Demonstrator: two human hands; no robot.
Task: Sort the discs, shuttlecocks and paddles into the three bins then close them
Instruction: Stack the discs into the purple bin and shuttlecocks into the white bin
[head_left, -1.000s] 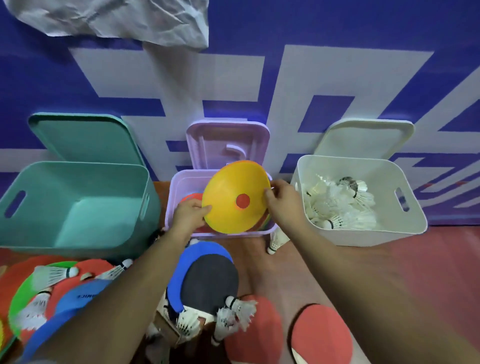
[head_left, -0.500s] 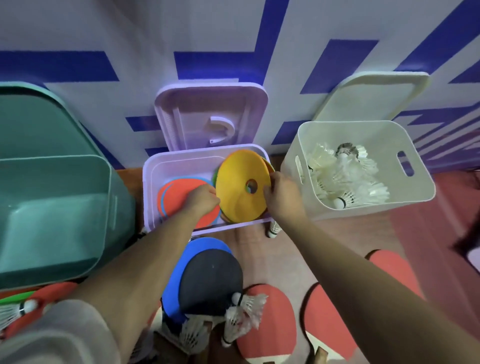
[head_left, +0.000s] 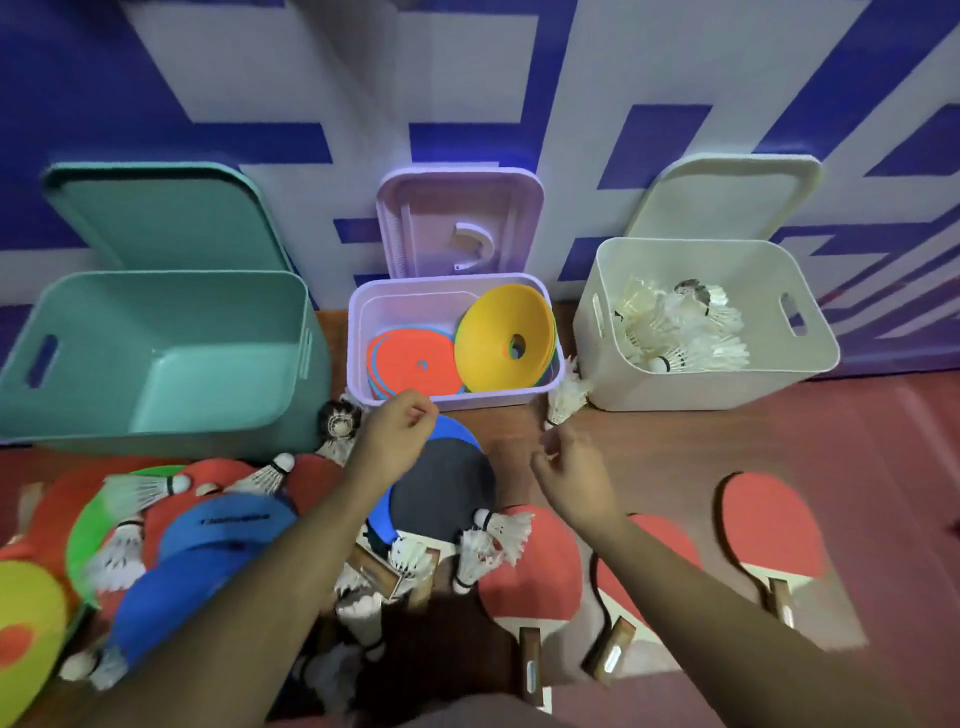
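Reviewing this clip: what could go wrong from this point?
The yellow disc leans tilted against the right wall of the purple bin, its edge overlapping the rim, so the lid may not seat. A shuttlecock sits between that bin and the white bin and could be missed.

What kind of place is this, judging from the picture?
Probably a sports hall or a club storeroom, though I cannot be sure. Table tennis paddles and shuttlecocks lie on a red floor, and a blue and white banner covers the wall behind the bins.
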